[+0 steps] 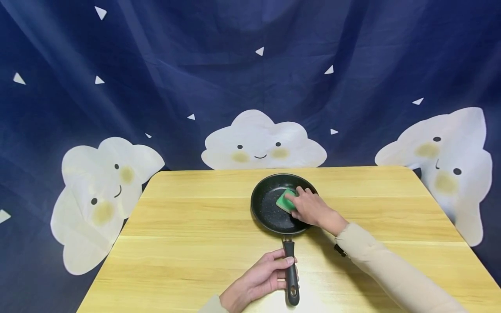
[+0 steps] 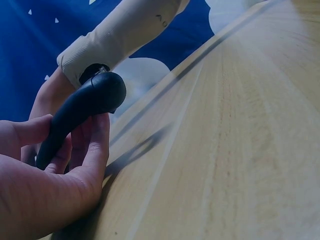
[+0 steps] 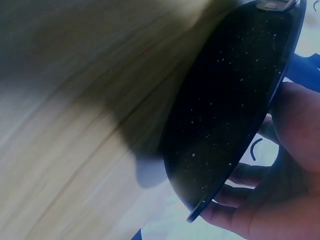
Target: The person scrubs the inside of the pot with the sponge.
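Pan point(image 1: 270, 213), black inside with pale specks, is found over the far half of a light wooden table point(image 1: 188, 248), with its bowl near the far edge and its handle point(image 1: 290, 278) directed toward the person. Whether the base is touching the tabletop cannot be told. The handle is grasped by the left hand point(image 1: 264, 276): the thumb is laid on its upper side and the fingers are brought round from beneath, as is also seen in the left wrist view, where the handle's end is shown raised above the wood and a shadow is cast below it. A green sponge point(image 1: 284, 201) is held by the right hand point(image 1: 312, 209) inside the bowl, near its middle, with the hand reached in over the right rim. The outer wall of the bowl, likewise speckled, is shown in the right wrist view; the sponge is hidden there. The right arm is covered by a beige sleeve point(image 1: 391, 265), and a small dark object point(image 1: 339, 250) is noted at the cuff. Behind the table, a dark blue curtain point(image 1: 219, 52) is hung, printed with white triangles and smiling clouds point(image 1: 260, 134).
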